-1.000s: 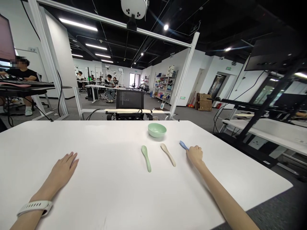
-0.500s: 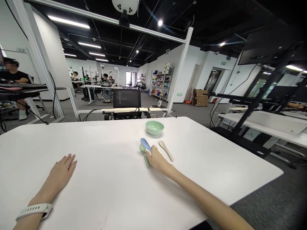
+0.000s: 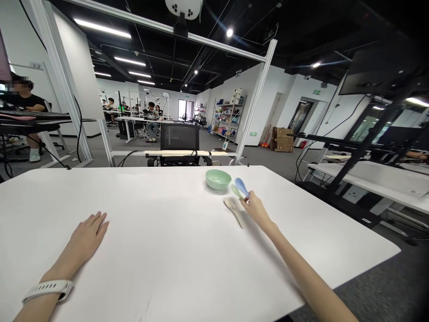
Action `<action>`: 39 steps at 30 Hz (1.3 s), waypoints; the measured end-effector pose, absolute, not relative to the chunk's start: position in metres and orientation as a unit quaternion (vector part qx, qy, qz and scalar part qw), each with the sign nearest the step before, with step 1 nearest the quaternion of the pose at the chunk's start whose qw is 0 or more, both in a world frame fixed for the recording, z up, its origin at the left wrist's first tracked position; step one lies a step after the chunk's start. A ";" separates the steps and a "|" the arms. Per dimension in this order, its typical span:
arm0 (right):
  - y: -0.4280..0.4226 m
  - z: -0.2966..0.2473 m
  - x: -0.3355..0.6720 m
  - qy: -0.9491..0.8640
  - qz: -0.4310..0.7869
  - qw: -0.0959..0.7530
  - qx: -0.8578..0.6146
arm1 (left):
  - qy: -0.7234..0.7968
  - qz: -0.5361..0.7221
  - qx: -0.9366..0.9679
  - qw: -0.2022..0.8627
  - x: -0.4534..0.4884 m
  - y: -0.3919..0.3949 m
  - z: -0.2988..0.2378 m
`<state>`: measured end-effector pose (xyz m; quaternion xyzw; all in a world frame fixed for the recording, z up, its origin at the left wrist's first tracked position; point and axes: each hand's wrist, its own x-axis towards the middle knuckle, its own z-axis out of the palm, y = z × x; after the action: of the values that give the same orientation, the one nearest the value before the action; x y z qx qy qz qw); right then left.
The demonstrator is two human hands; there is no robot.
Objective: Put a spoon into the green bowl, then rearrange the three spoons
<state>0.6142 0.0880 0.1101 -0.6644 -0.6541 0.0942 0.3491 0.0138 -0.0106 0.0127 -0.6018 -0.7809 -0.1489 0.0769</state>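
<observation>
My right hand (image 3: 258, 209) is closed around the handles of a blue spoon (image 3: 241, 186) and a light green spoon (image 3: 236, 191), raised above the tabletop with both bowls pointing away from me. Just left of that hand, a beige spoon (image 3: 233, 212) lies on the white table (image 3: 161, 250). Beyond the beige spoon sits a green bowl (image 3: 218, 180), upright; its inner floor is only partly visible. Resting flat on the table at the left, my left hand (image 3: 87, 232) has its fingers stretched out and touches no object but the tabletop. A pale watch strap circles its wrist.
A metal frame (image 3: 268, 58) rises behind the table's far edge, with a black mesh chair (image 3: 180, 137) beyond it. To the right stands another white desk (image 3: 378, 181) with dark monitor mounts. A person (image 3: 25, 100) sits at far left; several others are farther back.
My right hand has lifted the green spoon off the table together with the blue one and carried both to the right, past the beige spoon. The left hand stays in place.
</observation>
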 end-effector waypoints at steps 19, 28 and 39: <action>0.109 0.078 0.699 -0.564 0.062 0.276 -0.776 | -0.770 -0.170 -0.611 0.070 -0.001 -0.007 0.003; 0.106 0.077 0.699 -0.559 0.039 0.267 -0.784 | -0.771 -0.165 -0.612 0.064 0.000 -0.008 0.004; 0.102 0.083 0.694 -0.553 0.039 0.247 -0.795 | -0.778 -0.163 -0.604 0.053 0.002 -0.009 0.007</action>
<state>0.6938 0.1019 0.0831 -0.7950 -0.5527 0.0390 0.2468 0.0023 -0.0086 0.0070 -0.6043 -0.7781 -0.1631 0.0530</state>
